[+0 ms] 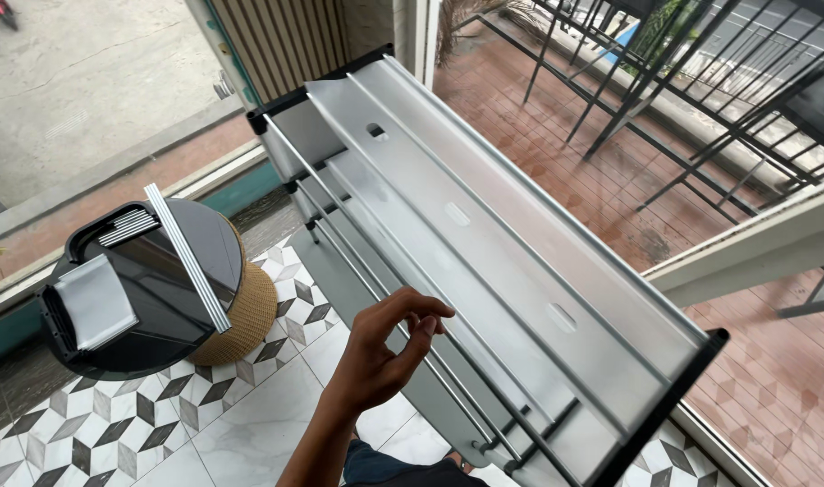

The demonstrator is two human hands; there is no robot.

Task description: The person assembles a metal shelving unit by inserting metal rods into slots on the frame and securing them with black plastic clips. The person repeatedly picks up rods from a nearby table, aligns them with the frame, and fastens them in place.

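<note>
So there's 1 hand [389, 347] in view, coming up from the bottom. I can't tell if it's the left or the right, and the other one isn't in the shot. Its fingers [423, 317] are curled in, tips pinched around 1 thin metal rod [358, 266] on the front edge of a silver rack [484, 225] with black end frames, standing on the patterned tile floor [250, 424] by the balcony. Looks to me like a fitting or adjusting step: the rod is being held in line along the frame. I'd guess the next move needs the rod ends kept true with the black end pieces, with a steady pinch.

Count: 3 flat metal slats on top with 3 oval slots showing, a few more rods lower down. To the left, 1 black round lidded bin [151, 280] sits on 1 woven basket [245, 316], with 1 loose silver strip [187, 257] laid across it.
</note>
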